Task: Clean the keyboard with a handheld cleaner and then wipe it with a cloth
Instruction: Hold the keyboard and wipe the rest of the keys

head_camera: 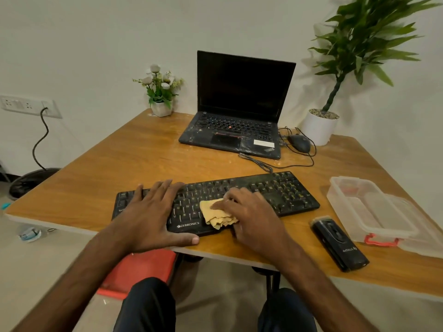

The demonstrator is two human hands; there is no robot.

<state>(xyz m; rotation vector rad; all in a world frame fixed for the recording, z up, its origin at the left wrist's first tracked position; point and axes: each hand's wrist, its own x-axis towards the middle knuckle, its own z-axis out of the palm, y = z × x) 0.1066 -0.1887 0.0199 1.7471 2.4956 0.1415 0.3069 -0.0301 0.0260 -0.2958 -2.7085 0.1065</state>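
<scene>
Wiping stage, by the look of it; items listed from largest down.

Table (96, 178): wooden top, bears everything below.

Laptop (239, 92): open at the far side, screen dark. White sticker and a corner badge on the palm rest, both too small to read.

Keyboard (287, 195): black, lies along the near edge of the table. Front lip reads "ZEBRONICS" in white.

Handheld cleaner (338, 243): black, set down on the table just right of the keyboard, touched by neither hand. White lettering on its near end, not legible from here.

Left hand (148, 216): flat on the keyboard's left end, fingers spread, thumb along the front lip, pinning the board.

Right hand (251, 219): fingers bent over the bunched cloth (215, 214), gripping it and pressing it onto the middle keys.

Handling note, as I judge it: hold the board pinned, work the yellow cloth in rows from the centre out to the dusty right block, press lightly enough not to lift keycaps, and refold to a fresh face when soiled.
</scene>
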